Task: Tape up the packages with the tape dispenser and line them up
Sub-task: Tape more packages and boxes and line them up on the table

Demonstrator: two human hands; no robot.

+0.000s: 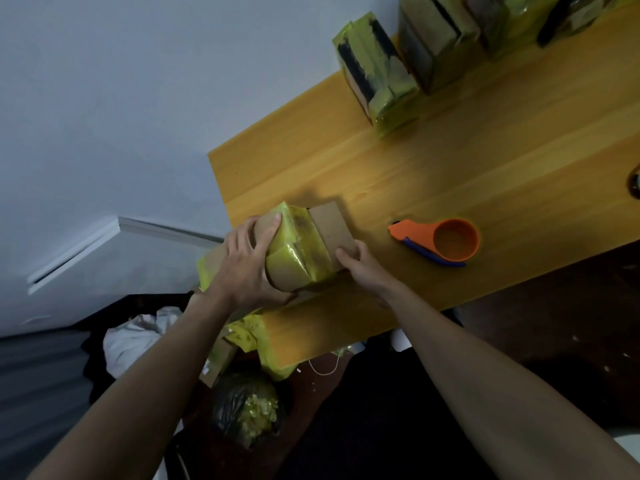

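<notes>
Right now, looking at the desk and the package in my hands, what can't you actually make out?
Head view only:
- Package: its underside and left end are covered by the left hand; the near right corner by the right hand.
- Tape dispenser: no tape roll or blade can be made out.
- Row of taped packages: its far end is cut off by the top edge.
- Dark object: cropped by the right edge, unidentifiable.
- Floor clutter: too dim.

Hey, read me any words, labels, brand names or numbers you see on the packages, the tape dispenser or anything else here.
None can be read.
Package held by the left hand and right hand: plain cardboard and yellow tape, no print visible.
Orange tape dispenser: no visible marking.
Lined-up packages at the table's far edge: dark smudges only, too blurred to tell if any is text.
</notes>
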